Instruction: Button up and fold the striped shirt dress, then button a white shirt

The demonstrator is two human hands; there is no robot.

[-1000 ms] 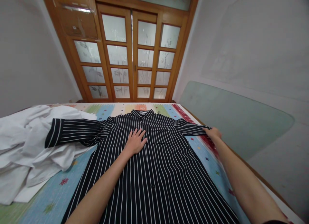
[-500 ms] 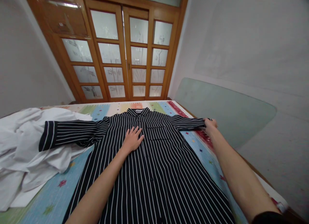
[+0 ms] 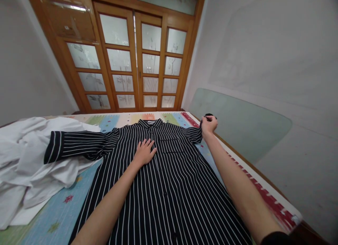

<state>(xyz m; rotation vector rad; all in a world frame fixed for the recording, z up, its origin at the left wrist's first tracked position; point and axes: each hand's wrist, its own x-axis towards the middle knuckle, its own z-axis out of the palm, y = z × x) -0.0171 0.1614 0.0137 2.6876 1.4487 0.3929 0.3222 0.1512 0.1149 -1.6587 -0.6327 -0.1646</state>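
Note:
A black shirt with thin white stripes (image 3: 169, 181) lies spread front-up on a colourful patterned mat (image 3: 60, 206). My left hand (image 3: 144, 152) rests flat on the shirt's chest, fingers spread, beside the buttons. My right hand (image 3: 209, 124) is closed on the cuff of the shirt's right-side sleeve and holds it lifted above the shoulder, so that sleeve is bunched up short. The other sleeve (image 3: 76, 146) stretches out to the left over white cloth.
A heap of white fabric (image 3: 29, 160) lies at the left on the mat. The bed's right edge with a red border (image 3: 266, 199) runs along a white wall. Wooden glazed doors (image 3: 132, 61) stand at the far end.
My right hand has closed on the sleeve cuff and pulled it up and inward towards the collar. My left hand has stayed flat on the chest.

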